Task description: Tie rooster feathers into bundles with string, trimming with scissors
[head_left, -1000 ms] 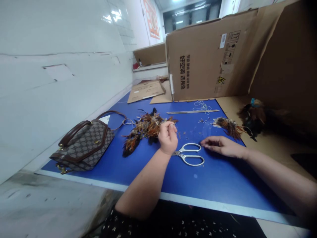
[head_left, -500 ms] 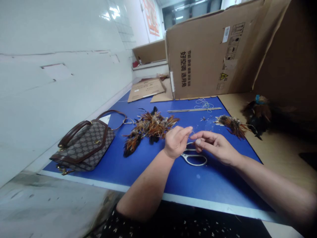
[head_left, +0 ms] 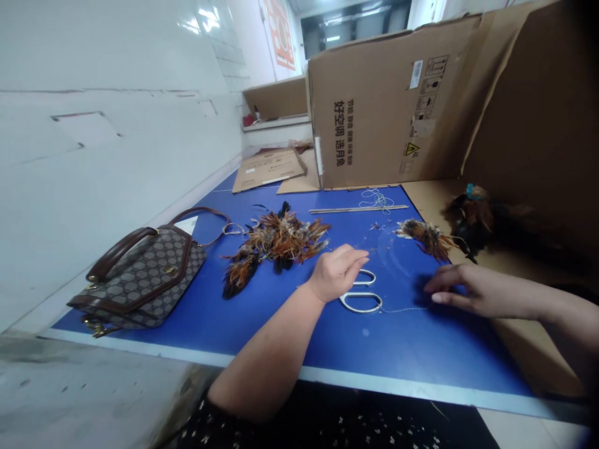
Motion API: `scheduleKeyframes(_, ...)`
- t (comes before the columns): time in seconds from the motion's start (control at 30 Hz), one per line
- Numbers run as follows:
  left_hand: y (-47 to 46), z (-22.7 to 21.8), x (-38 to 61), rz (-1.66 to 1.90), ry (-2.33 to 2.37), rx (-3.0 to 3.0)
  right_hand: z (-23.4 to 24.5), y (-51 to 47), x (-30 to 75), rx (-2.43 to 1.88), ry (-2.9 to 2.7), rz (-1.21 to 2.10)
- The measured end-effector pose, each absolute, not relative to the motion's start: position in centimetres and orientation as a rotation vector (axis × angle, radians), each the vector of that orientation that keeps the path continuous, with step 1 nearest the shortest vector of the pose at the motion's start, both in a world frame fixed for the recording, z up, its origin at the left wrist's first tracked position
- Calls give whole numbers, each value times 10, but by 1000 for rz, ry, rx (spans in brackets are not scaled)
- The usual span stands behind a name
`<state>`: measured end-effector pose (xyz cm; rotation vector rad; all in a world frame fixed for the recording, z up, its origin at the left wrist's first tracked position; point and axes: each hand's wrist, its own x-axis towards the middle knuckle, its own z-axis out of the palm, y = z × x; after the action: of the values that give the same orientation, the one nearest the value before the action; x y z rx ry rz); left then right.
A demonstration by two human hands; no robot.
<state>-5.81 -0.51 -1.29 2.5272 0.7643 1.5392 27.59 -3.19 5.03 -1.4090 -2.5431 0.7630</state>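
Observation:
My left hand (head_left: 339,272) is closed in a pinch above the table's middle; what sits between its fingertips is too small to make out. To its right, my right hand (head_left: 461,290) has thumb and index finger nearly together. A thin pale thread (head_left: 403,309) runs from beside the scissors to these fingertips. Below and beside my left hand lie the scissors (head_left: 361,302), their loop handles showing and their blades hidden by the hand. A pile of brown and black feathers (head_left: 281,237) lies left of my left hand. A smaller feather bundle (head_left: 428,238) lies beyond my right hand.
A patterned handbag (head_left: 145,274) stands at the left of the blue table (head_left: 262,330). Behind are thin sticks (head_left: 358,209), tangled string (head_left: 378,199), flat cardboard (head_left: 269,168) and a large cardboard box (head_left: 374,118). Dark feathers (head_left: 477,215) lie at the right.
My right hand has moved right, away from my left hand, which stays pinched in about the same place. The scissor handles and the thread now show between the hands. The view has shifted slightly.

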Motion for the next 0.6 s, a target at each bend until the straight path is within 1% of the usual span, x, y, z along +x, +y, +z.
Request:
scheduleKeyframes(0.07, -4, -13, -59, 1539, 781, 2508, 43, -18, 284, -1579, -2380, 579)
scheduleKeyframes(0.17, -2, -12, -59, 1552, 807, 2492, 35, 10, 290, -2041, -1932, 199)
scheduleKeyframes(0.2, -2, -12, -60, 1557, 812, 2491, 33, 20, 290, -2134, -1875, 152)
scheduleKeyframes(0.37, 0, -14, -60, 1541, 829, 2501, 25, 55, 286, -2320, -1839, 179)
scheduleKeyframes(0.53, -1, -16, -60, 1539, 813, 2496, 18, 68, 286, -2281, -1770, 227)
scheduleKeyframes(0.6, -2, -16, -59, 1535, 800, 2483, 19, 70, 287, -2218, -1716, 190)
